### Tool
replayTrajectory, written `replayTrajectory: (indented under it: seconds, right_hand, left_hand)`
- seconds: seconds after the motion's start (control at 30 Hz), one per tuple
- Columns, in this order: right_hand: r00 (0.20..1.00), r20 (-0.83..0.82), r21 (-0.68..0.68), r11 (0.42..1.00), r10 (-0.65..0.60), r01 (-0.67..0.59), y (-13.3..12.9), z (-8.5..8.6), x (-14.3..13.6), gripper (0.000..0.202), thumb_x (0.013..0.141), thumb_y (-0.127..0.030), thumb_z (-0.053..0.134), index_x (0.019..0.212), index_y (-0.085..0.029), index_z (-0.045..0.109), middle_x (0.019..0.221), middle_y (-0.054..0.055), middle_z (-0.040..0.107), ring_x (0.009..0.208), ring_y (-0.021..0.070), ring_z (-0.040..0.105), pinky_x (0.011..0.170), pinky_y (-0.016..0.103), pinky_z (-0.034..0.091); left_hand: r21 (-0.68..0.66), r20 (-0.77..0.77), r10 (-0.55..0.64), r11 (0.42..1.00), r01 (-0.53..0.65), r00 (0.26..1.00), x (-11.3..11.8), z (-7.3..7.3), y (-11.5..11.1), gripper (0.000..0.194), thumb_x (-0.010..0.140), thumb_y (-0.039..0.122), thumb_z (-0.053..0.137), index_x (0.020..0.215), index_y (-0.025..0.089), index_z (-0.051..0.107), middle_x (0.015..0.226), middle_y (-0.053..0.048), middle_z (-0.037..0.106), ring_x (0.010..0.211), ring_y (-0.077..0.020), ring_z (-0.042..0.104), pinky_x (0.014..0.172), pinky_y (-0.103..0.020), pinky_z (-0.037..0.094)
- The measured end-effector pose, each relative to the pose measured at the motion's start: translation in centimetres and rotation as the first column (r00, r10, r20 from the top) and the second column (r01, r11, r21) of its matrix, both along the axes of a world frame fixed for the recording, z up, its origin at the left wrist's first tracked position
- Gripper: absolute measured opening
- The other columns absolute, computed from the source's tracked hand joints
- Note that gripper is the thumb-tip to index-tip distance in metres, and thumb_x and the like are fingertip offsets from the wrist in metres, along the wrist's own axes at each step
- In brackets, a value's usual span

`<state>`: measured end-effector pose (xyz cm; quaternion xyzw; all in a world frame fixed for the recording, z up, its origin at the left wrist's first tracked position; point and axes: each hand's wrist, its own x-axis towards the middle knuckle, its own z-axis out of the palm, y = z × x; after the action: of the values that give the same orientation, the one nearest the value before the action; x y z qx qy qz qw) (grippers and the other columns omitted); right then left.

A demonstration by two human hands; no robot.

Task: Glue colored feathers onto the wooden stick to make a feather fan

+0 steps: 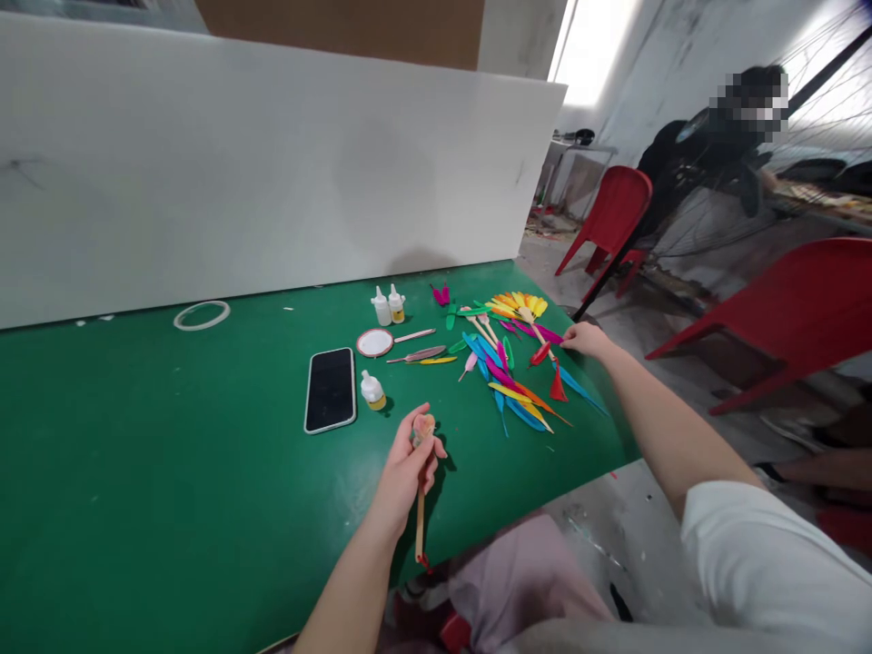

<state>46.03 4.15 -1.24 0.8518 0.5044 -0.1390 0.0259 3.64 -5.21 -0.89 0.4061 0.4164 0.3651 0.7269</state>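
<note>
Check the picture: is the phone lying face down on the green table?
No. The phone lies with its dark screen facing up on the green table, beside a small bottle.

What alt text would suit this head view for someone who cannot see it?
A left hand holds a wooden stick over a green table while the right hand touches a pile of feathers. A phone and glue bottles lie nearby.

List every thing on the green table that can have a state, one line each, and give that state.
left hand: closed around wooden stick
wooden stick: held upright-ish, tip hanging past the table edge
right hand: fingers resting on the feathers
feathers: loose, scattered pile
phone: lying flat, screen dark
small bottles: upright, capped
round dish: lying flat
white ring: lying flat, alone
</note>
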Motion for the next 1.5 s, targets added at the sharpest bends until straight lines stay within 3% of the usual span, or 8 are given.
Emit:
replayTrajectory:
  seconds: [0.13, 0.2, 0.4, 0.5, 0.8, 1.0, 1.27, 1.5]
  right_hand:
    - [0.996, 0.038, 0.05, 0.996, -0.081, 0.08, -1.2, 1.4, 0.2, 0.012, 0.078, -0.024, 0.065, 0.077, -0.012, 0.067, 0.076, 0.01, 0.067, 0.071, 0.0188, 0.063, 0.063, 0.03, 0.048]
    - [0.994, 0.047, 0.121, 0.989, -0.096, 0.09, -2.0, 2.2, -0.7, 0.015, 0.078, -0.025, 0.063, 0.078, -0.011, 0.068, 0.073, 0.013, 0.068, 0.068, 0.0215, 0.063, 0.058, 0.03, 0.045]
    - [0.973, -0.096, 0.237, 0.955, 0.208, -0.181, -2.2, 2.2, -7.2, 0.031, 0.08, -0.046, 0.06, 0.098, -0.023, 0.069, 0.085, 0.001, 0.072, 0.076, 0.0155, 0.065, 0.066, 0.022, 0.047]
    - [0.975, -0.043, 0.268, 0.943, 0.219, -0.2, -0.1, 1.8, -9.0, 0.032, 0.085, -0.044, 0.054, 0.104, -0.021, 0.066, 0.099, 0.005, 0.071, 0.089, 0.0179, 0.065, 0.075, 0.024, 0.046]
    - [0.983, 0.132, 0.17, 0.974, 0.13, -0.152, 5.3, 0.2, -9.8, 0.028, 0.085, -0.034, 0.059, 0.103, -0.013, 0.061, 0.109, 0.016, 0.065, 0.101, 0.0242, 0.063, 0.079, 0.03, 0.048]
    - [0.975, 0.169, 0.105, 0.981, 0.142, -0.161, 5.1, -0.4, -9.6, 0.028, 0.09, -0.036, 0.053, 0.107, -0.015, 0.06, 0.109, 0.007, 0.063, 0.096, 0.0175, 0.061, 0.085, 0.04, 0.051]
    - [0.978, 0.143, 0.122, 0.978, 0.154, -0.171, 3.6, 0.7, -10.2, 0.019, 0.084, -0.027, 0.053, 0.085, -0.017, 0.068, 0.094, 0.012, 0.069, 0.09, 0.0247, 0.065, 0.069, 0.031, 0.048]
    - [0.919, -0.018, 0.151, 0.91, 0.394, -0.387, 3.4, 1.8, -12.2, 0.034, 0.084, -0.05, 0.051, 0.083, -0.023, 0.072, 0.075, 0.0, 0.071, 0.073, 0.0149, 0.065, 0.066, 0.023, 0.047]
  left_hand:
    - [0.004, 0.0, 0.007, 1.0, -0.007, 1.0, 0.1, 0.0, 0.1, 0.06, 0.08, 0.037, 0.06, 0.132, 0.022, 0.036, 0.067, 0.004, 0.054, 0.043, -0.0045, 0.033, 0.035, -0.013, 0.028]
    - [0.003, 0.004, 0.002, 1.0, -0.002, 1.0, 0.1, -0.1, 0.2, 0.06, 0.08, 0.038, 0.06, 0.133, 0.022, 0.036, 0.066, 0.004, 0.054, 0.043, -0.0045, 0.033, 0.035, -0.013, 0.027]
    - [0.0, 0.008, -0.002, 1.0, 0.002, 1.0, 0.1, -0.1, 0.1, 0.062, 0.079, 0.038, 0.06, 0.133, 0.022, 0.035, 0.065, 0.005, 0.054, 0.041, -0.0046, 0.034, 0.034, -0.013, 0.027]
    - [0.016, -0.011, 0.008, 1.0, -0.008, 1.0, 0.1, 0.0, 0.1, 0.061, 0.08, 0.039, 0.059, 0.132, 0.021, 0.035, 0.066, 0.005, 0.054, 0.041, -0.0042, 0.036, 0.035, -0.013, 0.028]
    - [0.014, 0.006, -0.026, 1.0, 0.026, 1.0, 0.0, -0.7, 0.4, 0.067, 0.079, 0.045, 0.06, 0.135, 0.02, 0.032, 0.067, 0.004, 0.055, 0.04, -0.0049, 0.037, 0.034, -0.014, 0.028]
    - [0.019, -0.008, -0.033, 0.999, 0.034, 0.999, 0.0, -0.4, 0.1, 0.061, 0.082, 0.042, 0.056, 0.134, 0.02, 0.033, 0.068, 0.004, 0.055, 0.041, -0.0044, 0.037, 0.034, -0.013, 0.027]
    - [0.015, 0.019, -0.031, 0.999, 0.03, 0.999, 0.1, -0.7, 0.2, 0.064, 0.08, 0.044, 0.058, 0.133, 0.019, 0.032, 0.067, 0.004, 0.055, 0.039, -0.0044, 0.038, 0.033, -0.013, 0.027]
    - [0.007, -0.038, -0.008, 1.0, 0.008, 0.999, 0.1, 0.0, 0.0, 0.063, 0.078, 0.05, 0.059, 0.126, 0.017, 0.034, 0.078, -0.004, 0.067, 0.039, -0.0065, 0.051, 0.034, -0.015, 0.033]
